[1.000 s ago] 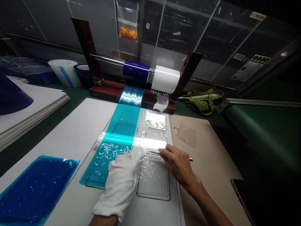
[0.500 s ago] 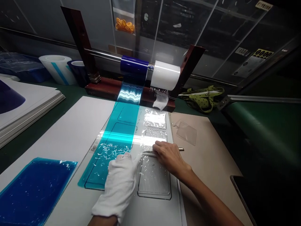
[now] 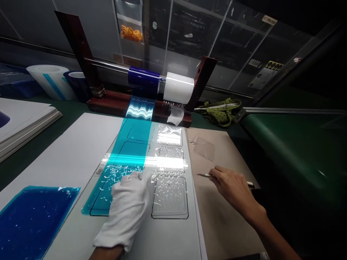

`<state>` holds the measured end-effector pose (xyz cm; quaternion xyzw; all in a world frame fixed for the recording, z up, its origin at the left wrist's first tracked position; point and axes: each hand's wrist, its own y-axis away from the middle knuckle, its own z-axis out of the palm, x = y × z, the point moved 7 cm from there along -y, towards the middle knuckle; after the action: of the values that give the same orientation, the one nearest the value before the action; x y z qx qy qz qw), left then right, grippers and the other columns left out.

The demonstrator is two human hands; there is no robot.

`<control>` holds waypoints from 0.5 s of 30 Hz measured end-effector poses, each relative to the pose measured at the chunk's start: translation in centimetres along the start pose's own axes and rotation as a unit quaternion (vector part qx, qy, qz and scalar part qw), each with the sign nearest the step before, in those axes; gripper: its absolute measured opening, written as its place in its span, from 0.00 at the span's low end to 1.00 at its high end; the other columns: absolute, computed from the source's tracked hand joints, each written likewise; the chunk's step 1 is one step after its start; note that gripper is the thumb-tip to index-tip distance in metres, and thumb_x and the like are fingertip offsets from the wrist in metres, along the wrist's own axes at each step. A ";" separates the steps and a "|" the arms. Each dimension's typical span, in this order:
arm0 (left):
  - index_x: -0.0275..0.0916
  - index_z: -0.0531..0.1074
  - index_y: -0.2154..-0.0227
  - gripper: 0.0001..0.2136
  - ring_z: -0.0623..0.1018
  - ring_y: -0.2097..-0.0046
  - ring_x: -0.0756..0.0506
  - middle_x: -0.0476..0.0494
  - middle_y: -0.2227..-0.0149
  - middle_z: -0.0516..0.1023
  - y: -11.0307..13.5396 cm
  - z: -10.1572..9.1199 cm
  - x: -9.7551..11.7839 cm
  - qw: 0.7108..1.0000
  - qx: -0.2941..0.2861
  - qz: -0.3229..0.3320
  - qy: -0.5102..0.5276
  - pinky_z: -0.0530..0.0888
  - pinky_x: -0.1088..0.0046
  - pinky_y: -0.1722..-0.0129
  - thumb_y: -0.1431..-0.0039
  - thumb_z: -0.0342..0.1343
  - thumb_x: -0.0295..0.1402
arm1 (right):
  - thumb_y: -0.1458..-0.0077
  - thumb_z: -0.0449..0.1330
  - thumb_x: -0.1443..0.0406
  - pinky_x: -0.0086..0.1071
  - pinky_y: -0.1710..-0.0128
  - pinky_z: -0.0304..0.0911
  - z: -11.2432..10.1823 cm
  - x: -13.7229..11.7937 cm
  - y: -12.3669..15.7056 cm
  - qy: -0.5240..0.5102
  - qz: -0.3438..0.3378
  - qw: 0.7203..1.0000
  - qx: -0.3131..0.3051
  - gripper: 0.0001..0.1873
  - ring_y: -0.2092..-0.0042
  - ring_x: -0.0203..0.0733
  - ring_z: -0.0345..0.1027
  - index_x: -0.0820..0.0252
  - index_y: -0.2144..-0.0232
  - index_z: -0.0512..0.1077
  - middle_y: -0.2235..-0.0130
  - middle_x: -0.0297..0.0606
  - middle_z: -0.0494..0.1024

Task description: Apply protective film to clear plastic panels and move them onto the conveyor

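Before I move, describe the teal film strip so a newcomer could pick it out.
Find the dark red stand at the back, then the blue roll on its metal rod. The teal film strip comes forward from that roll, partly covered by the gloved left hand. Unlike the dark blue sheet at lower left, it runs up to a roll.

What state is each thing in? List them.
Translucent teal plastic film: partly unrolled, wrinkled.
White-gloved left hand: resting on the film.
Bare right hand: gripping a slim pointed pale tool.
Dark-blue cylindrical film roll: partly unwound.
White cylindrical roll: mounted on the shiny metal rod.
Clear plastic bag: containing orange pieces.
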<state>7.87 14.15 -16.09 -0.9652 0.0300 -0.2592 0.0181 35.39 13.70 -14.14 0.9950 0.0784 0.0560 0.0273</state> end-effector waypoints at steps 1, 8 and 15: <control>0.41 0.75 0.65 0.17 0.71 0.68 0.42 0.41 0.69 0.71 0.5 -0.1 0.2 0.998 -0.001 0.009 -0.056 0.63 0.68 0.70 0.38 0.43 0.43 | 0.38 0.52 0.64 0.30 0.74 0.51 0.4 0.3 1.1 -0.038 0.015 0.999 -0.019 0.09 0.66 0.42 0.72 0.55 0.64 0.73 0.66 0.36 0.78; 0.47 0.78 0.64 0.11 0.78 0.64 0.38 0.42 0.66 0.78 5.6 0.6 1.5 0.978 -0.029 0.137 -0.154 0.73 0.57 0.65 0.43 0.52 0.41 | 0.40 0.54 0.59 0.35 0.64 0.57 5.2 -1.4 7.2 -0.222 0.093 0.957 -0.161 0.10 0.61 0.46 0.71 0.54 0.68 0.72 0.66 0.36 0.78; 0.43 0.78 0.63 0.11 0.79 0.65 0.38 0.41 0.67 0.79 7.6 1.9 3.0 0.947 0.065 0.236 -0.207 0.75 0.55 0.65 0.48 0.60 0.40 | 0.43 0.56 0.57 0.34 0.62 0.57 6.2 -3.0 6.2 -0.339 0.065 0.927 -0.146 0.11 0.61 0.45 0.68 0.57 0.69 0.72 0.66 0.36 0.76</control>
<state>11.06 6.36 -16.62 -0.9596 0.2359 -0.0437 0.1471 34.12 6.86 -20.20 0.9425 -0.0097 -0.2723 0.1938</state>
